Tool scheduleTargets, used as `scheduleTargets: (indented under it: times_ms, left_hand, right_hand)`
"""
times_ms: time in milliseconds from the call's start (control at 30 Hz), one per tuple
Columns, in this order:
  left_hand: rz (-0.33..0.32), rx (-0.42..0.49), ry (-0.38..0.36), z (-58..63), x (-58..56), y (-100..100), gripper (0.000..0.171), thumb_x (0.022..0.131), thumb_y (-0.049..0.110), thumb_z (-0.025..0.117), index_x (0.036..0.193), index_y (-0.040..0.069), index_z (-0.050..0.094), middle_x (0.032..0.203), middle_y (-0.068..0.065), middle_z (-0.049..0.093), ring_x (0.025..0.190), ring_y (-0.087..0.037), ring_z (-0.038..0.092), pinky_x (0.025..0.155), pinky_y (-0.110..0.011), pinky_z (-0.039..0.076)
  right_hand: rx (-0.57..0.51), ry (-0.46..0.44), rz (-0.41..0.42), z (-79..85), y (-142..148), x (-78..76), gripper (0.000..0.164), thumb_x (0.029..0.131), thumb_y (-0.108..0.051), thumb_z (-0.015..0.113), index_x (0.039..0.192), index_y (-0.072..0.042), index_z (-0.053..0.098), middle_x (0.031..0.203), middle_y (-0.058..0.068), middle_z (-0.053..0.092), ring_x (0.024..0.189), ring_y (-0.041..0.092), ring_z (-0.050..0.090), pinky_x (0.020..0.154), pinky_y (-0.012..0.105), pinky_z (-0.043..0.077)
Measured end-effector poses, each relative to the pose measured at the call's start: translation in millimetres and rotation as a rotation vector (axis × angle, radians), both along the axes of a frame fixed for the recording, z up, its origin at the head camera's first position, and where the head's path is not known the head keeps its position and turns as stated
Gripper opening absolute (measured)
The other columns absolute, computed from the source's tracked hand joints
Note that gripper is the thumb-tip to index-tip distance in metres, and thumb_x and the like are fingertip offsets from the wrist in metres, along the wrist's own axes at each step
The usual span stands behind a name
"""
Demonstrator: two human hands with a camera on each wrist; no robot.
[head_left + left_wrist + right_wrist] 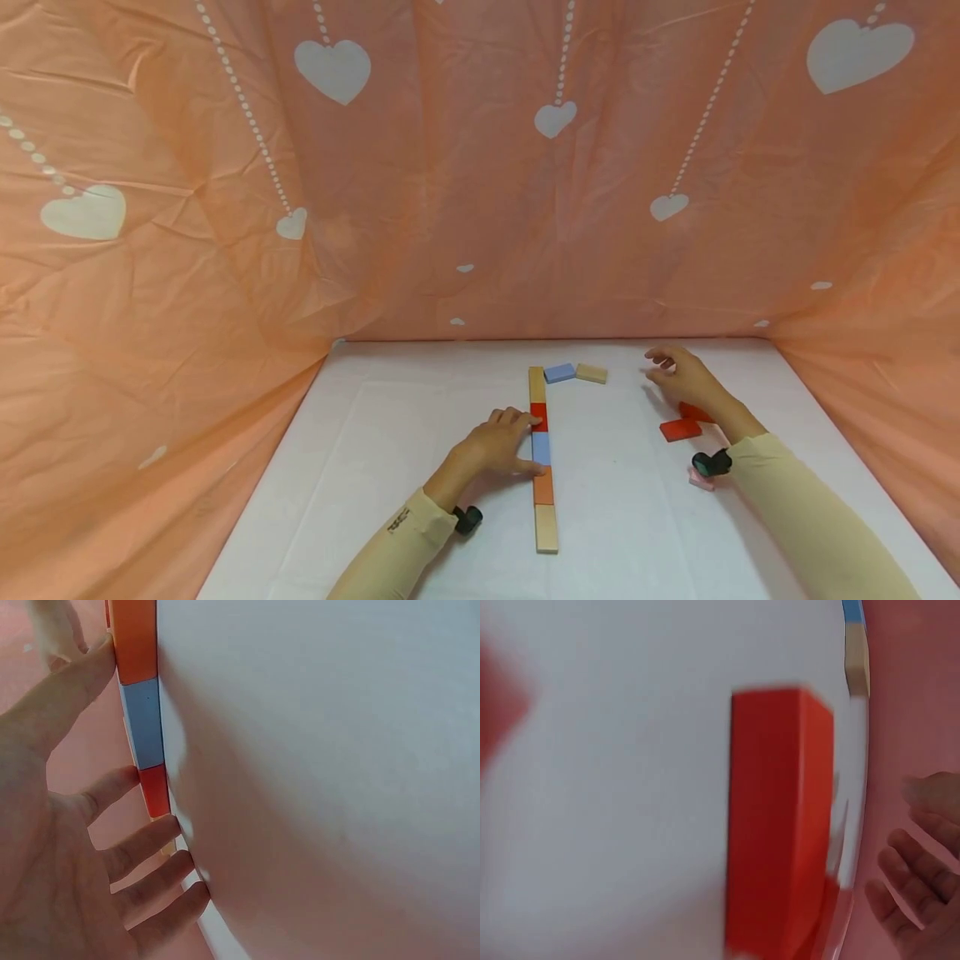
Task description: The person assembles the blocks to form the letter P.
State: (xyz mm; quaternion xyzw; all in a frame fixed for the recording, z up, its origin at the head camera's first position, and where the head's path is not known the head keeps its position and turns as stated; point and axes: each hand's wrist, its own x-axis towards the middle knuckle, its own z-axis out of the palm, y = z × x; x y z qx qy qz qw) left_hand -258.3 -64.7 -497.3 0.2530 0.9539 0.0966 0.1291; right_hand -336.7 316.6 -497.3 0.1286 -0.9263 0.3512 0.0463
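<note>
A straight row of flat blocks runs away from me on the white table: a natural wood block (546, 529) nearest, then an orange block (543, 487), a blue block (541, 449), a red block (539, 414) and another wood block (537, 384). My left hand (495, 444) lies along the row's left side. Its thumb touches the orange block and its index finger the red one. Off to the right, my right hand (684, 383) hovers with loosely bent fingers, holding nothing. Close to it lies a red block (681, 430); another red block (696, 412) is partly hidden by the hand.
At the row's far end a second blue block (559, 373) and a wood block (592, 373) extend rightward. Some pink block (701, 479) lies under the right wrist, partly covered. An orange curtain (480, 208) with white hearts encloses the table (390, 433) at the back and sides.
</note>
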Motion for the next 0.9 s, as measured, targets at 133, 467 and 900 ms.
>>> scheduleTargets:
  times_ms: [133,467,900]
  left_hand:
    - [0.002,0.001,-0.002,0.9,0.2,0,0.086,0.089,0.060,0.082,0.158,0.021,0.047,0.155,-0.009,0.049,0.138,-0.030,0.048,0.110,-0.049,0.053]
    - [0.007,0.000,-0.004,2.4,0.7,1,0.086,0.089,0.061,0.082,0.157,0.022,0.048,0.154,-0.009,0.050,0.137,-0.029,0.048,0.109,-0.049,0.053]
    - [0.003,0.006,0.000,2.2,1.0,1,0.086,0.089,0.060,0.082,0.157,0.021,0.048,0.152,-0.009,0.050,0.135,-0.029,0.049,0.108,-0.047,0.054]
  right_hand:
    - [0.018,-0.007,-0.026,0.8,15,2.0,0.038,0.101,-0.007,0.073,0.133,0.009,0.063,0.126,0.032,0.063,0.114,0.047,0.060,0.098,0.062,0.053]
    - [0.063,-0.051,-0.054,0.1,41,4.6,0.040,0.105,-0.013,0.070,0.136,0.010,0.059,0.134,0.036,0.057,0.122,0.054,0.053,0.104,0.069,0.049]
    - [0.107,-0.145,-0.095,-4.6,58,6.6,0.051,0.102,-0.016,0.072,0.143,0.008,0.052,0.137,0.040,0.049,0.125,0.058,0.047,0.107,0.072,0.044]
